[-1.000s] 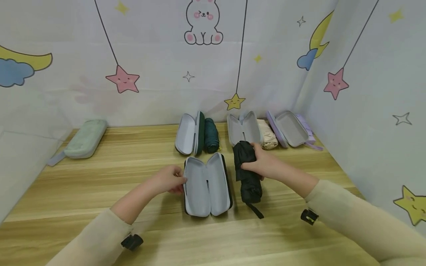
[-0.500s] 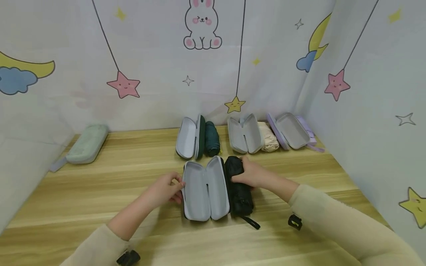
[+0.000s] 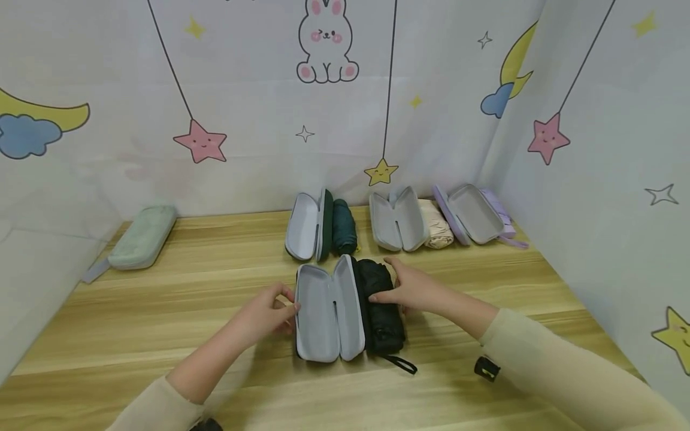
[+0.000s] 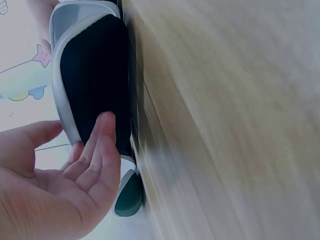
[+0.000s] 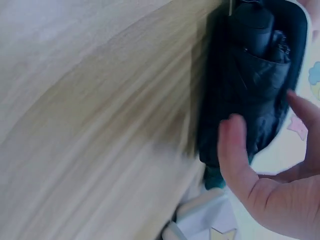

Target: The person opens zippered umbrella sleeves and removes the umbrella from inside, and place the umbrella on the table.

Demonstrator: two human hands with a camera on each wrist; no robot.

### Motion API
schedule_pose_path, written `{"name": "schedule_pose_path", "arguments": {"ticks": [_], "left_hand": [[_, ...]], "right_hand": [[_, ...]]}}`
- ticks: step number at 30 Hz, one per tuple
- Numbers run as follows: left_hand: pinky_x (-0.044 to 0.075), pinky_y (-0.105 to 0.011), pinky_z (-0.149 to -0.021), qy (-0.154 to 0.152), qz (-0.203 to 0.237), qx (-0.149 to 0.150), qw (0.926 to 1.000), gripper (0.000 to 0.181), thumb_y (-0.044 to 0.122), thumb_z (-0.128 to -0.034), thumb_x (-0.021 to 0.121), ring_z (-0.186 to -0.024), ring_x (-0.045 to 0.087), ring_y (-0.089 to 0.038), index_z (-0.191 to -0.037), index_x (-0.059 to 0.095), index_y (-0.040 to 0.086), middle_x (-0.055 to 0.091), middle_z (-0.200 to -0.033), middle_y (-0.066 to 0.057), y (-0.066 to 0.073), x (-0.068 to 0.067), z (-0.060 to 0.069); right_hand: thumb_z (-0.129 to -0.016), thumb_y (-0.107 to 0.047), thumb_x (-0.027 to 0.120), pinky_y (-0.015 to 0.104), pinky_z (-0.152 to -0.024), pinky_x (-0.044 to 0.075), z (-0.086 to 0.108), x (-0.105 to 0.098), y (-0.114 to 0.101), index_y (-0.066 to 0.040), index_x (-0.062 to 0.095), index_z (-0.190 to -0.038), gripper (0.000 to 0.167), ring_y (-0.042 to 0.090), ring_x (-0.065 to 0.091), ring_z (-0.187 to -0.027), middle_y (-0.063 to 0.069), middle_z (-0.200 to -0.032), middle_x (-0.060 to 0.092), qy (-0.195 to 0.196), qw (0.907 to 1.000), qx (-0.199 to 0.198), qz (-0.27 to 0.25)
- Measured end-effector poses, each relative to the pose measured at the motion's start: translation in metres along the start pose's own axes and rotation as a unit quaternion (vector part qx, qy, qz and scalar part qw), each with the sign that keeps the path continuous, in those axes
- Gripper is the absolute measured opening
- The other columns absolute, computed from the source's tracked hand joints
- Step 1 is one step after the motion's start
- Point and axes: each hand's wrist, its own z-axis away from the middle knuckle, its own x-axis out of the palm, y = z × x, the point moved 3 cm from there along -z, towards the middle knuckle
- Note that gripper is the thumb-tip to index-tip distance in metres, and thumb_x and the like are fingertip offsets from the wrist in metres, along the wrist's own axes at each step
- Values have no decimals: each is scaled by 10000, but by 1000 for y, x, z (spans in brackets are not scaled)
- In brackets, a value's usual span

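An open black hard case with a pale grey lining lies in front of me, its two halves spread. My left hand rests at the case's left side, fingers fairly straight against the black outer shell and thumb by the rim. Directly right of the case lies a folded black umbrella, alongside its right half, its wrist strap trailing toward me. Around the umbrella my right hand is spread, thumb and fingers apart; in the right wrist view the fingers look loose beside the umbrella.
Behind stand an open dark green case with a green folded umbrella, an open grey-lined case beside a beige folded umbrella, and an open purple case with a purple umbrella. A closed mint case lies far left.
The right hand has brought the black umbrella leftward and down beside the case, and its fingers have loosened from it. The left hand has stayed at the case's left edge.
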Motion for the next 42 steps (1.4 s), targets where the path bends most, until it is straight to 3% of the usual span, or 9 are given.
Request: {"name": "schedule_pose_path", "arguments": {"ticks": [3, 6, 11, 16, 22, 33, 42], "left_hand": [[524, -384, -664, -71, -48, 48, 10000, 346, 155, -937, 643, -730, 664, -246, -1170, 466, -30, 674, -801, -78, 0, 2, 4], [509, -376, -663, -195, -81, 5, 9998, 467, 165, -903, 689, -739, 656, -234, -1234, 424, -31, 684, -834, -80, 1, 3, 7], [527, -378, -655, -446, -41, -145, 9989, 632, 124, -858, 735, -733, 658, -228, -1314, 326, -30, 686, -844, -98, 2, 5, 7], [541, -399, -625, -598, 35, -201, 9980, 674, 87, -869, 715, -714, 664, -238, -1359, 268, -34, 682, -868, -107, 3, 3, 8], [548, -401, -647, -598, -14, -173, 9981, 690, 86, -885, 697, -732, 668, -239, -1394, 249, -45, 686, -901, -111, -2, -7, 14], [540, -441, -706, -852, -56, -40, 9963, 708, 97, -915, 654, -803, 658, -268, -1410, 176, -76, 673, -981, -150, -16, -42, 26], [540, -457, -727, -790, -35, -170, 9967, 712, 93, -939, 614, -849, 651, -281, -1427, 128, -88, 648, -1020, -172, -34, -73, 37]], "right_hand": [[-796, -451, 785, 422, -729, 523, 13, -6, -1, -62, 217, -1536, 1010, 327, 637, -848, 220, -1202, 548, -166, 9987, -399, 286], [-762, -409, 829, 461, -878, 481, 23, -10, 0, -63, 256, -1528, 1017, 337, 549, -1127, 237, -1466, 331, -379, 9904, -970, 910], [-721, -306, 878, 504, -1031, 370, 31, -7, 3, -87, 200, -1553, 1095, 364, 357, -1354, 196, -1587, 140, -770, 9724, -1538, 1575], [-735, -288, 871, 475, -1068, 338, 27, 1, 2, -58, 213, -1546, 1070, 354, 324, -1380, 207, -1575, 184, -728, 9685, -1603, 1761], [-760, -334, 847, 446, -1065, 352, 19, 12, -12, -30, 265, -1525, 1009, 327, 392, -1347, 216, -1549, 253, -650, 9605, -1672, 2129], [-694, -546, 831, 385, -1086, 332, 2, 44, -47, -35, 160, -1545, 1199, 313, 303, -1397, 196, -1584, 113, -954, 9536, -1597, 2366], [-689, -656, 767, 356, -1075, 348, -19, 71, -76, -59, 135, -1554, 1226, 300, 314, -1395, 191, -1588, 103, -899, 9473, -1571, 2642]]}}
